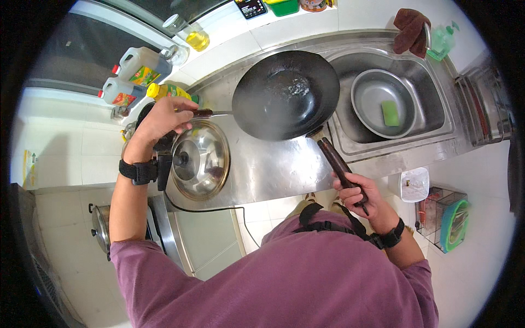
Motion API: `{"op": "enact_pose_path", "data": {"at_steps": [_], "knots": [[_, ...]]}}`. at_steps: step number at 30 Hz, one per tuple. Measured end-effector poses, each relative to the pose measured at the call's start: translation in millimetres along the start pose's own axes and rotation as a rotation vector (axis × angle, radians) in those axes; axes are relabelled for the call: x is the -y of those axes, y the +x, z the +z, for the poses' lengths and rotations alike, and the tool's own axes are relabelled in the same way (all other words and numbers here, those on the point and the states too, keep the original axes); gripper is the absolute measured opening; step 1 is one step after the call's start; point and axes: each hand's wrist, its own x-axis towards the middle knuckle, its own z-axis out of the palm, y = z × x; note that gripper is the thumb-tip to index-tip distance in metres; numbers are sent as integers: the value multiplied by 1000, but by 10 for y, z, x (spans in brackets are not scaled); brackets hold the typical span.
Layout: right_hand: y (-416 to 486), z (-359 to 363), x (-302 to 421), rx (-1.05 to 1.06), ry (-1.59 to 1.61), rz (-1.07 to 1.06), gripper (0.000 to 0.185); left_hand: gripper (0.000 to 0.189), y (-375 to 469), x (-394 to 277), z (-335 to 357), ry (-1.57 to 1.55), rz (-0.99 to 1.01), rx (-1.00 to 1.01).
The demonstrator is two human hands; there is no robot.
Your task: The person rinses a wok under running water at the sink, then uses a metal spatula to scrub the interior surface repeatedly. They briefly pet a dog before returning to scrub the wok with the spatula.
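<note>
My right hand (357,192) grips the long dark handle (338,162) of a black wok (283,102) over the steel counter. The wok's inside faces me, with a shiny wet patch on its far wall and a faint haze like steam over it. My left hand (164,121) is closed around a dark brown utensil handle (202,113). Its thin metal shank reaches the wok's left rim; whatever is at its end is hidden. A domed metal lid (205,164) with a black knob lies on the counter below my left hand.
The steel sink (434,102) at right holds a grey pan (361,119) with a green sponge (390,113) inside. A brown cloth (411,30) hangs over the faucet. Jugs (143,65) and a yellow-capped bottle (170,91) stand at back left. A black cord (205,210) runs along the counter's front edge.
</note>
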Motion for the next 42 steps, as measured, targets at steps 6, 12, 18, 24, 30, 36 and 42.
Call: {"op": "enact_pose_path", "data": {"at_steps": [6,12,18,24,30,36,42], "knots": [[-87,303,126,-35,-73,9,21,22,147,7,19,-234,106,-208],[-104,472,164,-91,-50,19,21,18,330,60,164,-173,166,-418],[-123,450,166,-70,-131,23,24,23,616,140,552,-314,317,-558],[-128,430,171,-66,-93,21,29,23,736,30,623,-312,366,-531],[-172,288,196,-105,-162,-13,31,21,347,-167,254,-175,287,-536],[-166,221,201,-91,-258,-32,31,20,311,-248,201,-89,290,-476],[-165,244,201,-79,-202,-7,33,20,612,-275,389,-68,331,-548]]}}
